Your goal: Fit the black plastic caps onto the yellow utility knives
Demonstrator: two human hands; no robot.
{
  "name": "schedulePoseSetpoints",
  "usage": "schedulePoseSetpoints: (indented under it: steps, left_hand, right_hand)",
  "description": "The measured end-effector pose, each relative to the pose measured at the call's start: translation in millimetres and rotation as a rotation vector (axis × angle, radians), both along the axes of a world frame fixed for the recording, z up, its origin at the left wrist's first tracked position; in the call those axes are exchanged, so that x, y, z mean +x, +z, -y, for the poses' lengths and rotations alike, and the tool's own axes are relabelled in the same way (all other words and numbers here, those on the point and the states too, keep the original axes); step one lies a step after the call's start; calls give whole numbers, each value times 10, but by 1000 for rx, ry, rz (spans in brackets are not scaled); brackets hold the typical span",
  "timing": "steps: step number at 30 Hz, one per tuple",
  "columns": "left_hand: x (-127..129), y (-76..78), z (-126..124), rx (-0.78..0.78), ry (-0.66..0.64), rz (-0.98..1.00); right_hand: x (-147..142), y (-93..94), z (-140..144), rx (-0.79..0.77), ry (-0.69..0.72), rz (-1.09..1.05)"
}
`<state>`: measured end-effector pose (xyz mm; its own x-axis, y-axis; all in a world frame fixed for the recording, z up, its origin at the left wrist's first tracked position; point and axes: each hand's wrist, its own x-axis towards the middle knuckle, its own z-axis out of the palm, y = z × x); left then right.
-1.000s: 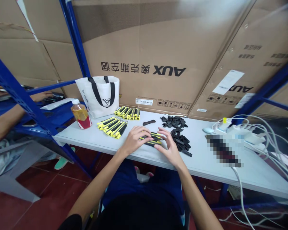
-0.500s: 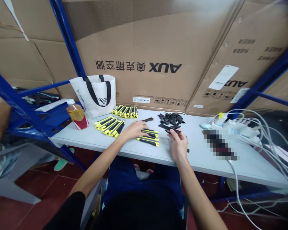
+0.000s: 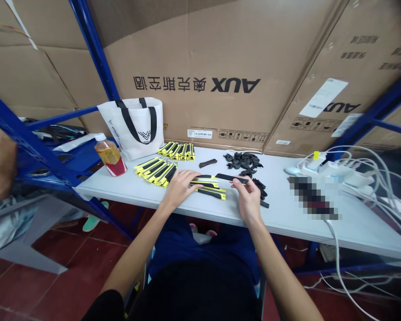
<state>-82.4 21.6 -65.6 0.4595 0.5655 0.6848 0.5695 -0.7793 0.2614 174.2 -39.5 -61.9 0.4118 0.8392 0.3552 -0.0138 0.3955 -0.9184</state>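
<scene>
My left hand (image 3: 180,189) is closed on a yellow and black box cutter (image 3: 205,180), held just above the table. Fingers and thumb of my right hand (image 3: 249,200) pinch a flat black strip (image 3: 227,178). Its far tip meets or overlaps the right end of that cutter; which one, I cannot tell. Below the left hand lie more box cutters (image 3: 214,194), partly covered. A row of box cutters (image 3: 156,171) lies left of this hand, and a second row (image 3: 176,150) sits behind it. Thin dark strips (image 3: 208,162) lie beyond the hands.
Small black plastic parts (image 3: 242,159) are heaped at the back, with more black pieces (image 3: 261,189) beside my right hand. A bottle (image 3: 110,156) and a white bag (image 3: 133,129) stand left. Plugs and cables (image 3: 341,171) crowd the right. Another person's arm (image 3: 0,165) shows far left.
My left hand has picked up a box cutter from the group under it. My right hand's black strip has come to the cutter's end. The view has shifted slightly.
</scene>
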Motion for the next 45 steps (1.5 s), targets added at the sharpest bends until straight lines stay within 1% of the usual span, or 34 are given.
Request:
schedulePoseSetpoints:
  steps: [7,12,16,18,22,24,28,30,34,37,39,41,45]
  left_hand:
    - [10,21,-4,10,5,57]
    - [9,22,12,25,18,112]
    - [19,27,14,31,14,102]
    - [19,23,12,35,9,91]
    - [11,11,5,33,6,82]
    - [9,10,0,33,-2,88]
    - [14,24,-4,48,-17,104]
    - [16,32,0,51,-17,113]
    - [11,38,15,46,-12,107]
    - [3,35,21,35,-8,101]
    - [3,35,20,40,-11,107]
    - [8,39,19,58,-24,105]
    - [23,58,28,78,-85,66]
  right_hand:
    - [-6,-65,-11,23,-36,27]
    - [18,-78,-15,38,-116,41]
    - [6,-60,2,41,-54,59]
    - [2,-59,4,48,-54,82]
    - [4,-74,-4,87,-167,30]
    - [0,-72,0,102,-187,7]
    - [-23,-34,28,121,-99,129]
    - [-31,-17,38,120,-75,156]
    - [-33,-13,33,123,-87,151]
    - [-29,-18,28,147,-122,122]
    - [-29,-14,35,146,-117,121]
    - [-29,-8,44,132,-61,156]
    - [-27,-20,43,62,107,237]
